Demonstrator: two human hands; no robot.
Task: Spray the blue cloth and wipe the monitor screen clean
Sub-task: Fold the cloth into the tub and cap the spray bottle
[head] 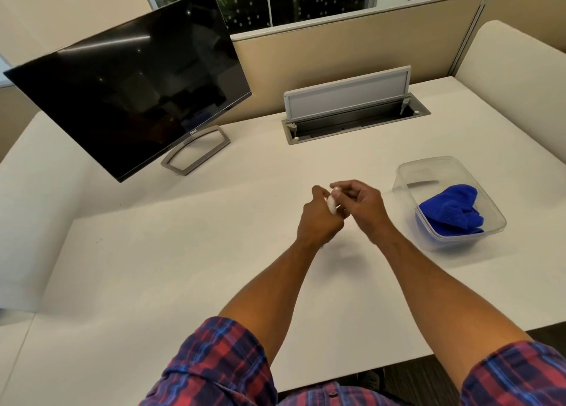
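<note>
Office desk (183,252): both hands (343,209) grip a small white bottle (331,204); blue cloth (450,209) sits in a tub (407,173) just right of them, nearer the right hand (364,206).

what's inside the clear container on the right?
The clear container holds only a crumpled blue cloth, lying toward its near end. Whatever lies beneath the cloth is covered.

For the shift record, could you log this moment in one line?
left hand: grips small white object | right hand: fingers on it | blue cloth: in clear tub | monitor: untouched
</note>
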